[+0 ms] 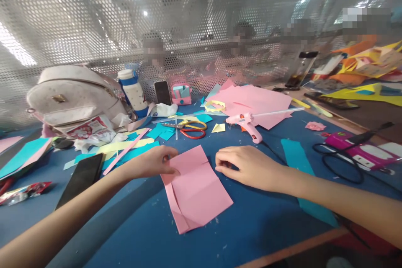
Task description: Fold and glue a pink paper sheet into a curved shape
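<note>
Paper (201, 188), pink and folded along its left side, lies at lower centre; I judge it light, flexible, easily creased, best held by flat edges. My left hand (157, 161) touches its upper-left corner, pinch unclear; my right hand (251, 167) curls loosely, fingers parted, beside it.

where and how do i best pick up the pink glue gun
By its handle, probably with the right hand coming from the near side: the glue gun lies with its handle angled toward you. The nozzle points left and a long glue stick juts out behind, so either end looks a poorer hold.
</note>
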`<state>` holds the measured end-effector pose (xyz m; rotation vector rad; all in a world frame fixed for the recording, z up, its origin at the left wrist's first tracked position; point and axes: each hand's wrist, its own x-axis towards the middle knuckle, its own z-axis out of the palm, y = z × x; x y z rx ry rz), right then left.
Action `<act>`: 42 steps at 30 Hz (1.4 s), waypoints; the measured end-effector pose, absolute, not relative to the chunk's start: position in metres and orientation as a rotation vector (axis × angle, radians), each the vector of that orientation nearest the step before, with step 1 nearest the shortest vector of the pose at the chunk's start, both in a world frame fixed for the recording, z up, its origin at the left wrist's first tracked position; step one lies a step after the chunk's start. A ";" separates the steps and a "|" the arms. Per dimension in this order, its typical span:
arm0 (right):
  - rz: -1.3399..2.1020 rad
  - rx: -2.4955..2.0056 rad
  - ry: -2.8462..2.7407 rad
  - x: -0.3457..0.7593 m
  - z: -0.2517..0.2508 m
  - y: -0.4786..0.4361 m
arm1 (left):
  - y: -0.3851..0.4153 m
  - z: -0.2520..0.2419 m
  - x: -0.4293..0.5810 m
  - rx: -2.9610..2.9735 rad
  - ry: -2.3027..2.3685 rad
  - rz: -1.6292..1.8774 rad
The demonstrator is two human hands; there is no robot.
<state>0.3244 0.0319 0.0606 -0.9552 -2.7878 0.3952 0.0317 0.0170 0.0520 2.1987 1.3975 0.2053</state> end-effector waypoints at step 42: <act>0.737 -0.914 -2.597 0.286 0.016 0.076 | 0.003 0.022 0.039 1.818 1.579 0.654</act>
